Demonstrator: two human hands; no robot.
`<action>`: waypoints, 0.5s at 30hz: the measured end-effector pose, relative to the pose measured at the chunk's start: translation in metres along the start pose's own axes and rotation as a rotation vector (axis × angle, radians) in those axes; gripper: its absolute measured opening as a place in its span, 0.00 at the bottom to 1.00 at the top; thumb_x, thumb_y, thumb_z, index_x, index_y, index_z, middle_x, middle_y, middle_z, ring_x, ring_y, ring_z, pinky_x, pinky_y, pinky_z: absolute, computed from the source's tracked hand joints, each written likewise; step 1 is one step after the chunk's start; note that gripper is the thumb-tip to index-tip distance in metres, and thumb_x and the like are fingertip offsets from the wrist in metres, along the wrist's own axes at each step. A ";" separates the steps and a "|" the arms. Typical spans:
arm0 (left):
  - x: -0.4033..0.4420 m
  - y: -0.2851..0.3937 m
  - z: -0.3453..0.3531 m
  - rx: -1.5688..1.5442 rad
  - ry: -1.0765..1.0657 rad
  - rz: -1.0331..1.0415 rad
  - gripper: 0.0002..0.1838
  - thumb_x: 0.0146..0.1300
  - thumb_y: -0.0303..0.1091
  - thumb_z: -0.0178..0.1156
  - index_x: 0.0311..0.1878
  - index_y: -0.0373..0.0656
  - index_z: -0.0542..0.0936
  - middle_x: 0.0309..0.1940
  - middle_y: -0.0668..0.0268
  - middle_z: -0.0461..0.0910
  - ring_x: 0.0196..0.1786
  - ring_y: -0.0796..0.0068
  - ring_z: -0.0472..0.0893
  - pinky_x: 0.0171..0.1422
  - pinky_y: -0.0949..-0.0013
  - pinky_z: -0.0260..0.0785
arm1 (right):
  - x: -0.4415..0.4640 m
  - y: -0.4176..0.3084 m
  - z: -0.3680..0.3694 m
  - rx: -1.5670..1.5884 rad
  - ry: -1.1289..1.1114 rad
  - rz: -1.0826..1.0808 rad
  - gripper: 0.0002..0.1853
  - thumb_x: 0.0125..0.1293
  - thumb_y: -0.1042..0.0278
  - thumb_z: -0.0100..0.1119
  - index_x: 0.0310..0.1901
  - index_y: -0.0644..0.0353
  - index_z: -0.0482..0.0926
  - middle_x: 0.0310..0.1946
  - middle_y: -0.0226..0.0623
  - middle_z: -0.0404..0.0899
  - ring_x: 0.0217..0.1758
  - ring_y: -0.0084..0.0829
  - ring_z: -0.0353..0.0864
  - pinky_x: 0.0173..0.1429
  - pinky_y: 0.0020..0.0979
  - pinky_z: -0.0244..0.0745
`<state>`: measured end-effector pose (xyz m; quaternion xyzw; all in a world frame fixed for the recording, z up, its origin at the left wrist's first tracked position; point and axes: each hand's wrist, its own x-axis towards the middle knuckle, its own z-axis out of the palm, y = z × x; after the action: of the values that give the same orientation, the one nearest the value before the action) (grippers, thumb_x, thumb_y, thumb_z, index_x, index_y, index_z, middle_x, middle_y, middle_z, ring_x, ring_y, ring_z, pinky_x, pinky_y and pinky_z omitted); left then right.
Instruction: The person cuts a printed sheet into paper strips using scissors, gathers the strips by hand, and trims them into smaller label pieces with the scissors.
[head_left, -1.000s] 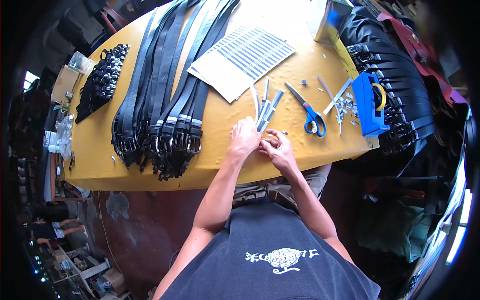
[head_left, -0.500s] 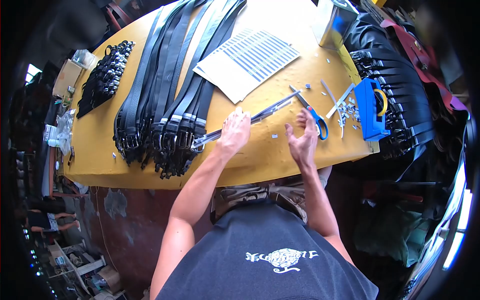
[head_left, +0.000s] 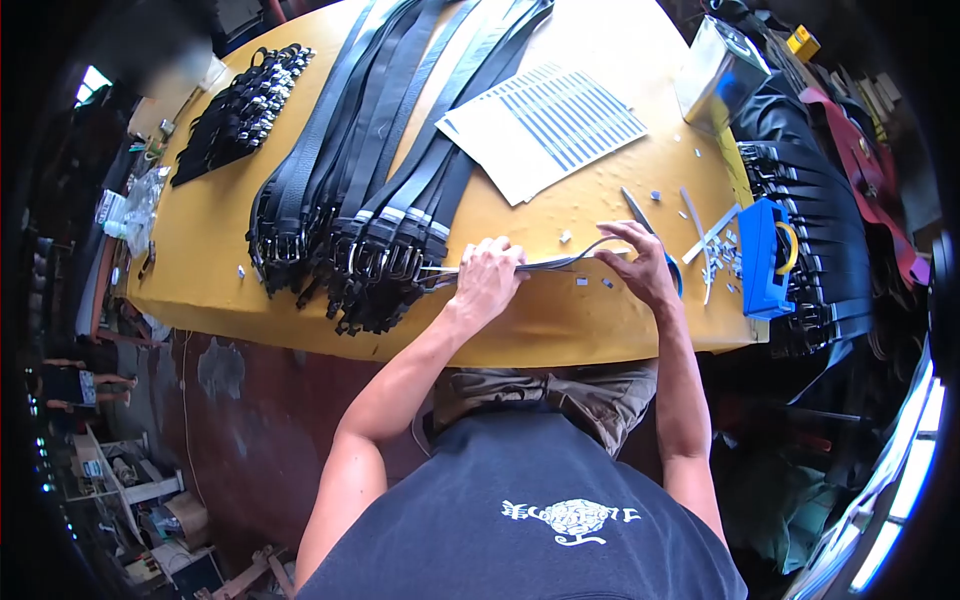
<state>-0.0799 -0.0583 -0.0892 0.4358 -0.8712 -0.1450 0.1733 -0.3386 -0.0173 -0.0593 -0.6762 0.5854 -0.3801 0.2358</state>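
Observation:
My left hand (head_left: 488, 277) is closed around a small bundle of thin dark-and-white strips (head_left: 552, 265), just right of the belt buckles. At the bundle's right end, my right hand (head_left: 645, 265) has thumb and fingers curled around the tip of a strip, which bows upward there. Scissors (head_left: 637, 207) with blue handles lie partly hidden behind my right hand. Above my hands are printed white sheets (head_left: 550, 130) with dark bands, overlapping the lower part of a pile of black belts (head_left: 385, 130).
A blue tape dispenser (head_left: 765, 262) stands at the table's right edge, near small white cut pieces (head_left: 722, 260) and longer strips. Behind it is a metal can (head_left: 722, 75). More black belts (head_left: 815, 220) hang at right. Short buckled straps (head_left: 245, 110) lie on the yellow table (head_left: 210, 285).
My right hand, open and apart from the strips before, has come onto their right end and bent one upward. The bundle has turned from slanted to nearly level. The camera view has shifted.

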 end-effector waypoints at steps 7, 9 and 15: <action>-0.005 -0.013 -0.013 0.007 0.005 -0.006 0.09 0.53 0.35 0.68 0.37 0.45 0.82 0.35 0.63 0.80 0.45 0.60 0.79 0.51 0.57 0.68 | -0.001 0.021 -0.007 0.101 0.032 0.085 0.08 0.59 0.75 0.66 0.41 0.63 0.84 0.40 0.34 0.83 0.46 0.27 0.81 0.55 0.26 0.73; -0.002 -0.015 -0.007 -0.021 0.024 0.040 0.08 0.53 0.35 0.67 0.36 0.44 0.82 0.34 0.62 0.80 0.44 0.59 0.80 0.50 0.57 0.68 | 0.000 0.033 0.002 0.267 0.036 0.121 0.07 0.60 0.76 0.65 0.40 0.63 0.84 0.40 0.33 0.83 0.45 0.26 0.81 0.54 0.26 0.74; -0.001 -0.008 -0.009 0.019 0.024 0.047 0.09 0.54 0.35 0.67 0.36 0.43 0.83 0.34 0.61 0.80 0.42 0.58 0.80 0.48 0.58 0.71 | -0.004 0.049 0.007 0.388 0.115 0.159 0.07 0.62 0.75 0.64 0.42 0.64 0.82 0.40 0.32 0.83 0.45 0.23 0.81 0.53 0.26 0.75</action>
<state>-0.0701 -0.0629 -0.0849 0.4185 -0.8804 -0.1277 0.1828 -0.3628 -0.0243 -0.1022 -0.5470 0.5653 -0.5037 0.3572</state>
